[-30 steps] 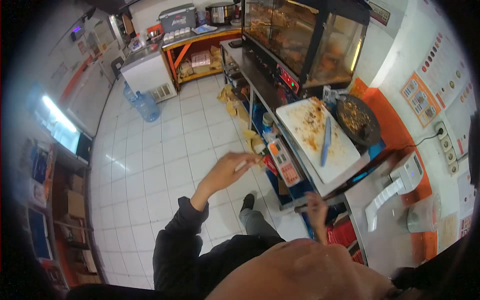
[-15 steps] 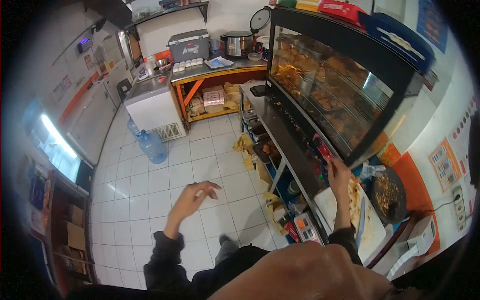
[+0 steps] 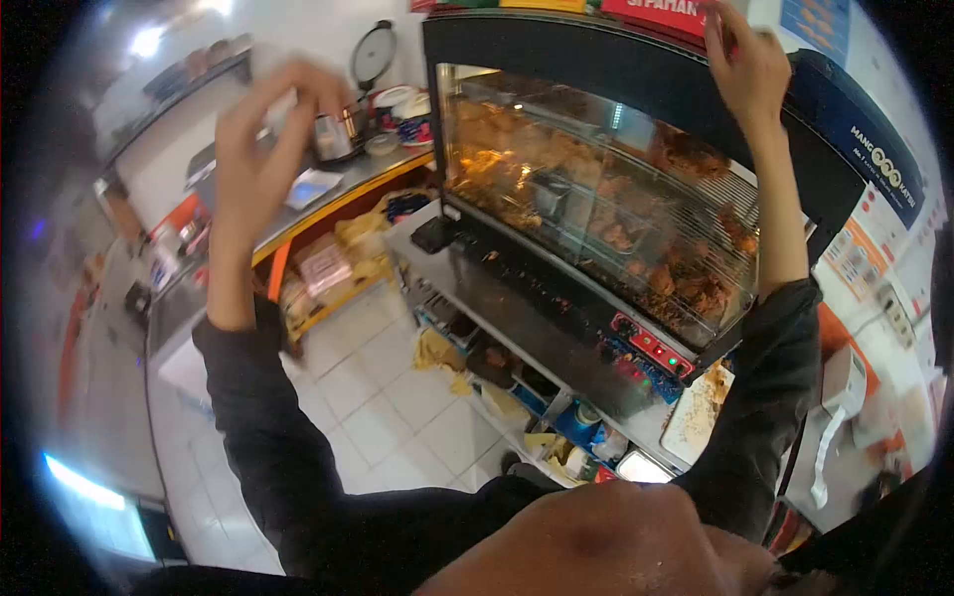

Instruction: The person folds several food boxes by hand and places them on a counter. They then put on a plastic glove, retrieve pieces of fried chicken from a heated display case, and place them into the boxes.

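Observation:
My left hand (image 3: 273, 134) is raised in front of the back counter, blurred by motion. Its fingers curve over with a gap to the thumb, and no held thing shows. High up at the right, my right hand (image 3: 752, 74) is in front of the top of the glass food warmer (image 3: 636, 74). Its fingertips overlap the right end of a red box (image 3: 656, 10) on top; contact cannot be made out. Behind the glass lie browned fried pieces (image 3: 686, 283). A red control panel (image 3: 651, 345) runs along the warmer's lower edge.
A metal counter (image 3: 477, 288) carries the warmer, with crumbs and a stained cutting board (image 3: 696, 422) at its right end. Stocked shelves sit beneath. A wooden-edged table (image 3: 348, 194) and a pot with a raised lid (image 3: 373, 55) stand behind.
Both hands have risen: the left from above the floor, the right from the control panel to the warmer's top. The view has turned right, towards the warmer.

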Demonstrator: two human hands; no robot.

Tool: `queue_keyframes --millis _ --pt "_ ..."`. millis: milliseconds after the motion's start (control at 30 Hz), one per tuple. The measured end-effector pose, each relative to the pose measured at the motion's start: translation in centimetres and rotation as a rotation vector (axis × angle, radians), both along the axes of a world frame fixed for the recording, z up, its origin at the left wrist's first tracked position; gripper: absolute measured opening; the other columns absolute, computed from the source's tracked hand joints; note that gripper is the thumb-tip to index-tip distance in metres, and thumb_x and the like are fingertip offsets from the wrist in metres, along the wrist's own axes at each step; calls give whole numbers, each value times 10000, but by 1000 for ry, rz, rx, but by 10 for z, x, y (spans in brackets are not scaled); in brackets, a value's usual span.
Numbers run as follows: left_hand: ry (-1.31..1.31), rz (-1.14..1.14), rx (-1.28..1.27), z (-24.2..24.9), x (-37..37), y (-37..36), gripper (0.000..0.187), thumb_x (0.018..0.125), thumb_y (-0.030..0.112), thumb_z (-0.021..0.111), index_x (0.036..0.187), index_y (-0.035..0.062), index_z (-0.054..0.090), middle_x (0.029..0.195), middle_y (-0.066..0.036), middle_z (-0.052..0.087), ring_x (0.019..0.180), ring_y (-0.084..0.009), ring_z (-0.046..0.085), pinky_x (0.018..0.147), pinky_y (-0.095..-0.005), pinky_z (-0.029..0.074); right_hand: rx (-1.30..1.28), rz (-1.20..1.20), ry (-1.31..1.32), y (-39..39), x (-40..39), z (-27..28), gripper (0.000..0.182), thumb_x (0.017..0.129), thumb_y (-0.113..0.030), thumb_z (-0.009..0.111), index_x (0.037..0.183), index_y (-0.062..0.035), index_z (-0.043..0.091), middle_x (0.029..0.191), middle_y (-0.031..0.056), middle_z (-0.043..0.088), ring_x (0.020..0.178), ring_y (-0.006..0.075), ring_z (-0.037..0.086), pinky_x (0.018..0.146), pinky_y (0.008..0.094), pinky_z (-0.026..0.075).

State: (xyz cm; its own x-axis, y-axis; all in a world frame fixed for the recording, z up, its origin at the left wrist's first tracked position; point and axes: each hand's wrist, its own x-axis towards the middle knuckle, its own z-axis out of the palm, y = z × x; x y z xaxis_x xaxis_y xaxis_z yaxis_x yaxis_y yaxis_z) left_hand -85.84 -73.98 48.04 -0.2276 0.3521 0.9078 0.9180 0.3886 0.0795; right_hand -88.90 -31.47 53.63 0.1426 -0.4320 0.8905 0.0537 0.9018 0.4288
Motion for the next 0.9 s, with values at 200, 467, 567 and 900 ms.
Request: queue_keyframes --millis 200,467,567,900 --pt "-132 1 -186 67 -148 103 248 915 277 516 1074 90 551 1068 -153 580 999 -183 558 870 -359 458 -160 -216 -262 67 -67 72 362 872 -361 540 1110 -94 599 1057 208 627 955 220 616 895 403 456" --pt "385 -308 -324 118 -198 271 326 951 258 422 1154 24 524 1119 -156 575 1008 -251 552 917 -397 445 0 -94 -18 34 -60 -7 270 819 -226 642 608 -87 547 523 54 473 509 230 485 566 354 375" --pt "113 -339 -730 117 -210 300 342 955 250 449 1171 4 549 1054 -123 622 921 -205 582 836 -333 475 47 -138 26 38 -64 -7 217 795 -175 661 643 -80 539 559 52 477 538 227 474 574 358 367" --pt "-146 -816 -975 143 -249 317 463 895 408 547 1073 -12 627 982 -36 636 922 -82 547 807 -234 439 37 -209 -28 35 -59 -34 332 742 -48 715 1028 -52 548 908 66 637 912 288 556 924 448 403"
